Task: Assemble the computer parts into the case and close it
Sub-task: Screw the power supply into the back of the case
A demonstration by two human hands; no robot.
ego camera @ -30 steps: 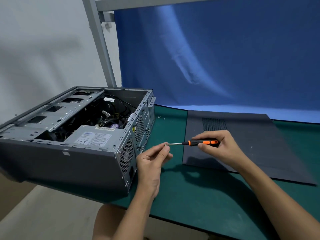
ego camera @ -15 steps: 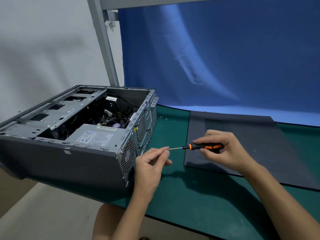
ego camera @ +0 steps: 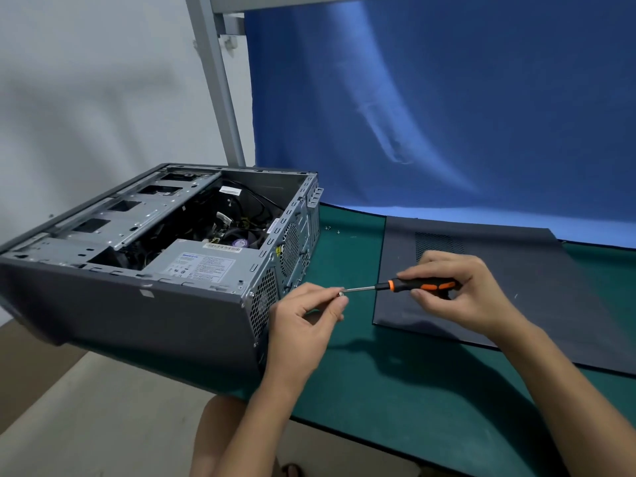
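Note:
A grey computer case (ego camera: 130, 315) lies on its side at the left, open on top, with the power supply (ego camera: 199, 261), drive cage and cables showing. The dark side panel (ego camera: 516, 256) lies flat on the green mat to the right. My right hand (ego camera: 461, 294) grips a black and orange screwdriver (ego camera: 423, 285), its shaft pointing left. My left hand (ego camera: 306, 315) pinches a small silver screw (ego camera: 341, 292) at the screwdriver's tip, just right of the case's rear corner.
Two or three loose screws (ego camera: 332, 229) lie on the green mat (ego camera: 395, 390) behind the hands. The case overhangs the table's left edge. A metal frame post (ego camera: 220, 87) and a blue backdrop (ego camera: 447, 98) stand at the back.
The view has shifted slightly. Both hands stay close together at the case's rear corner, and the screw now shows at the screwdriver's tip.

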